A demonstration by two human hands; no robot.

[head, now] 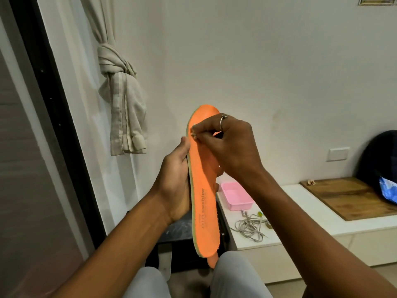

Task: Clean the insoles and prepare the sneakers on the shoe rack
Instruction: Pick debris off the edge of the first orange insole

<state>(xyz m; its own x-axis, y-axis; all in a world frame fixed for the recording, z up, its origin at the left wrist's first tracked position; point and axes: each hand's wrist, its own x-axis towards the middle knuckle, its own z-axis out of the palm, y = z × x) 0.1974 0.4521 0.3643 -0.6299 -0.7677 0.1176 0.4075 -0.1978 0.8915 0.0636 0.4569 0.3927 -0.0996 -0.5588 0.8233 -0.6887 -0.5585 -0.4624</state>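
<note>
An orange insole (204, 203) with a greenish foam edge stands upright in front of me, toe end up. My left hand (175, 183) grips it along its left edge at mid-length. My right hand (227, 145), with a ring on one finger, reaches across the upper part, its fingertips pinched together on the insole's left edge near the toe. A second orange piece (212, 262) shows just below the heel end, behind the first. No sneakers are in view.
A low white bench (300, 224) on the right carries a pink plastic tray (236, 196), a tangle of grey laces (250, 227) and a wooden board (352, 196). A dark bag (380, 160) leans at the far right. A knotted curtain (120, 100) hangs left. My grey-trousered knees (234, 276) are below.
</note>
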